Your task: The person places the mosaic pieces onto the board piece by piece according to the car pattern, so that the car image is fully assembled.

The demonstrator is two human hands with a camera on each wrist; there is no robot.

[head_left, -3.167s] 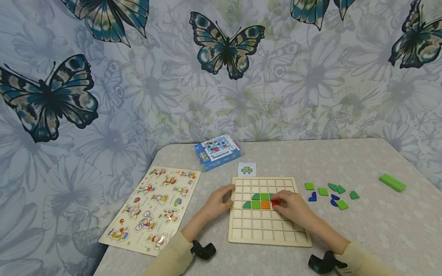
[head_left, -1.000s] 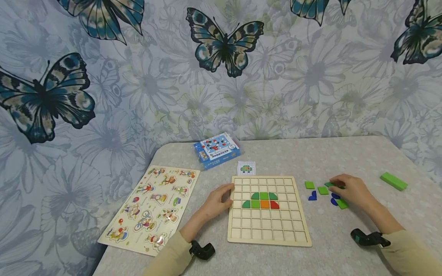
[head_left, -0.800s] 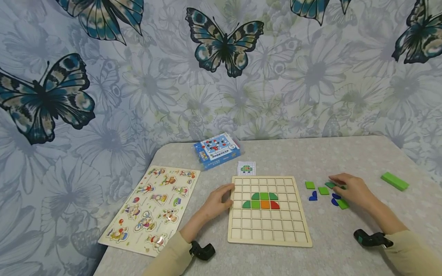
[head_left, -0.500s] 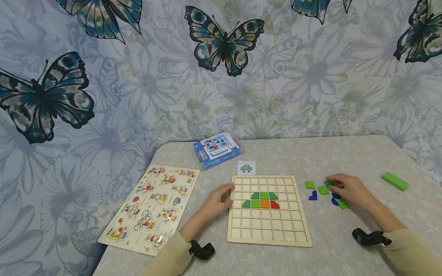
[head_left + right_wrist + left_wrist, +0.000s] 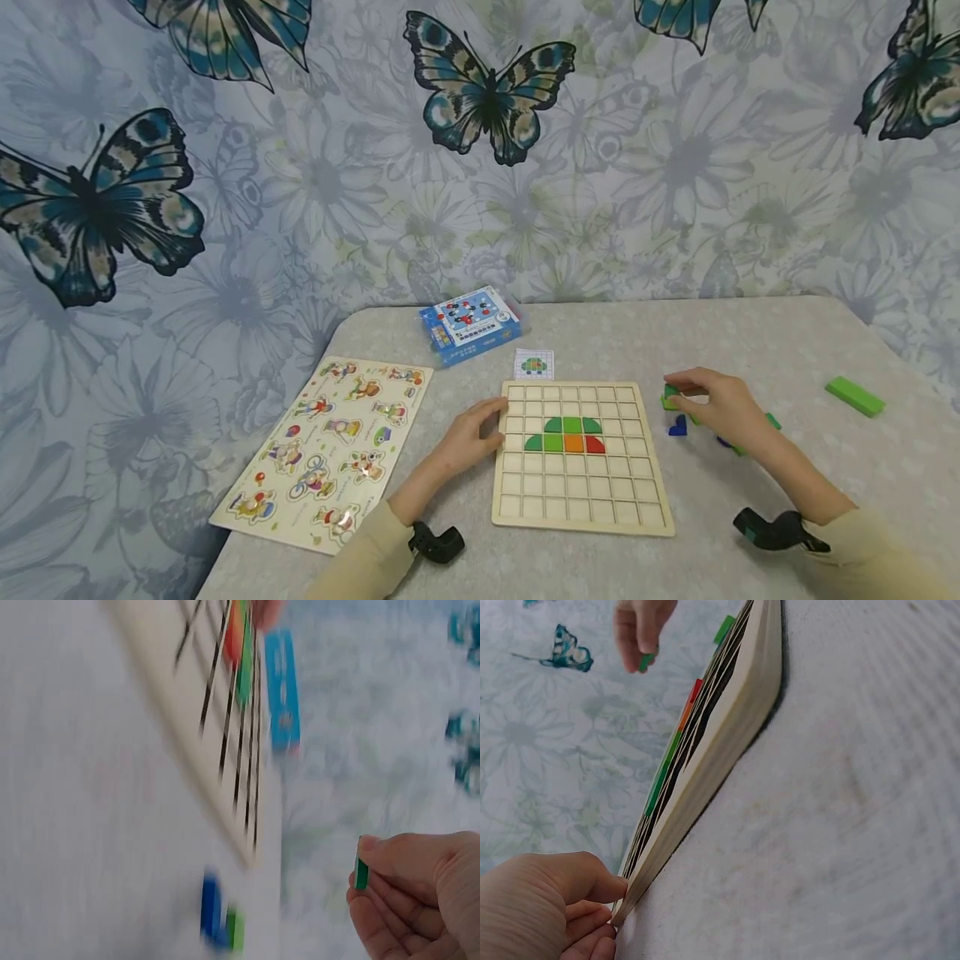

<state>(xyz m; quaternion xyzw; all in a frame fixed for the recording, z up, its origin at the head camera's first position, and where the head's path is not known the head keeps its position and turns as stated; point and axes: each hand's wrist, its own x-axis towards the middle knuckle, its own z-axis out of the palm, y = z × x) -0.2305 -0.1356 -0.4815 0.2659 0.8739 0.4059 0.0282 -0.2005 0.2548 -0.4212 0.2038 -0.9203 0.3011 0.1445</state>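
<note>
A wooden grid board (image 5: pixel 581 508) lies on the table. In its middle cells sit two rows of coloured tiles: green squares, dark green quarter-rounds, an orange square (image 5: pixel 573 443) and a red quarter-round (image 5: pixel 596 445). My left hand (image 5: pixel 468 437) grips the board's left edge between thumb and curled fingers. Right of the board, my right hand (image 5: pixel 723 408) pinches a small dark green tile (image 5: pixel 361 874), raised above the table. Below that hand lie loose tiles, among them a blue one (image 5: pixel 678 426) and green ones partly hidden by it.
A small pattern card (image 5: pixel 534 364) lies just behind the board, with a blue box (image 5: pixel 472 325) behind it. A picture board (image 5: pixel 326 454) with cartoon figures lies to the left. Far right is a long green block (image 5: pixel 855 396). The patterned wall rises behind the table.
My right hand set the red tile on the board, moved right to the loose tiles, picked up a dark green one and is now moving left with it. The left hand stays put.
</note>
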